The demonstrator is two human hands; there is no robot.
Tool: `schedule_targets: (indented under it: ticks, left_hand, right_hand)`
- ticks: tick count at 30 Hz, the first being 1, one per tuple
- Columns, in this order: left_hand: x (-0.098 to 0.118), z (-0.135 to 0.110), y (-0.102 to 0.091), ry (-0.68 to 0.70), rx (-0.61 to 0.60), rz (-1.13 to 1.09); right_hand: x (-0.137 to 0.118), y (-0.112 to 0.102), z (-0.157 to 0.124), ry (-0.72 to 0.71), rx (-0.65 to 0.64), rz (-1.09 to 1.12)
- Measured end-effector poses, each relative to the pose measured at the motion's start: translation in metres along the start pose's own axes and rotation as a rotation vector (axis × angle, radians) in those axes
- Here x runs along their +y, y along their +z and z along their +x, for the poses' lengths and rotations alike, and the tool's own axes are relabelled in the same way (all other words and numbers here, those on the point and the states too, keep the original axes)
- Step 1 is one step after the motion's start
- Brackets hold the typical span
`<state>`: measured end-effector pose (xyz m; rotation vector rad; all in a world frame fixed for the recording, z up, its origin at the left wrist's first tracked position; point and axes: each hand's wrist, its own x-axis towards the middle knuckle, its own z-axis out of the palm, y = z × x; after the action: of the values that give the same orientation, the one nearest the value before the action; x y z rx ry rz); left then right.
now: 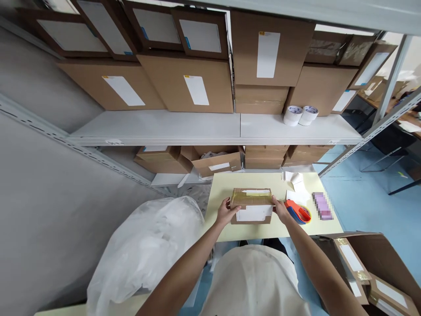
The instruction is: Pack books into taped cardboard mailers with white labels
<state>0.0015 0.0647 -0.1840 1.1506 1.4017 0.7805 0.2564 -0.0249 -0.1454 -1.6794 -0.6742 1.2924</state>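
Observation:
A small cardboard box (251, 205) with a taped top and a white label on its near side sits on a pale yellow table (230, 228). My left hand (225, 212) grips the box's left end, fingers curled over the top edge. My right hand (281, 209) grips its right end the same way. Just right of my right hand lies a red and blue tape dispenser (298, 212).
White paper slips (295, 184) and a blurred pink item (322, 205) lie on the table's right side. A shelf (213, 127) ahead holds stacked cartons and two tape rolls (300, 115). A large plastic bag (144, 250) sits left; an open carton of small boxes (371, 272) stands right.

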Motion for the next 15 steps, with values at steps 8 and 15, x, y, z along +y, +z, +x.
schedule_targets:
  ticks: [8,15]
  left_hand:
    - [0.023,0.014,-0.004,0.004,0.164,0.430]
    - [-0.001,0.031,-0.006,-0.115,0.166,0.387]
  right_hand:
    - [-0.013,0.010,0.017,0.068,0.053,-0.094]
    - [0.002,0.034,0.056,0.120,0.093,-0.164]
